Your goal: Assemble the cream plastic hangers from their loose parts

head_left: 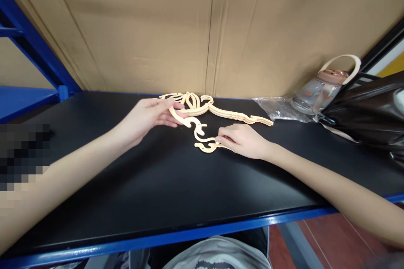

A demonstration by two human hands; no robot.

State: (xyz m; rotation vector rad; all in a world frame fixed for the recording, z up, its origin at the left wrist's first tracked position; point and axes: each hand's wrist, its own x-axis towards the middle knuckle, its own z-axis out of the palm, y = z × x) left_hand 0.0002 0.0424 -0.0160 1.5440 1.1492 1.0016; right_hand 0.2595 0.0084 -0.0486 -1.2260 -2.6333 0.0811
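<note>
Several thin cream-coloured hangers [221, 111] lie in a loose pile on the black tabletop [164, 185], near the cardboard back wall. My left hand [148, 115] pinches one hanger [186, 121] by its body, its hook end pointing right. My right hand [243, 139] rests on the table with its fingers curled on another hanger's hook part [205, 143], which lies flat just in front of the pile.
A clear bottle with a cream handle [325, 88] stands at the back right beside crumpled clear plastic [277, 109] and a black bag [369, 113]. Blue shelf framing [34, 46] rises at left. The table's blue front edge [189, 233] runs close to my body.
</note>
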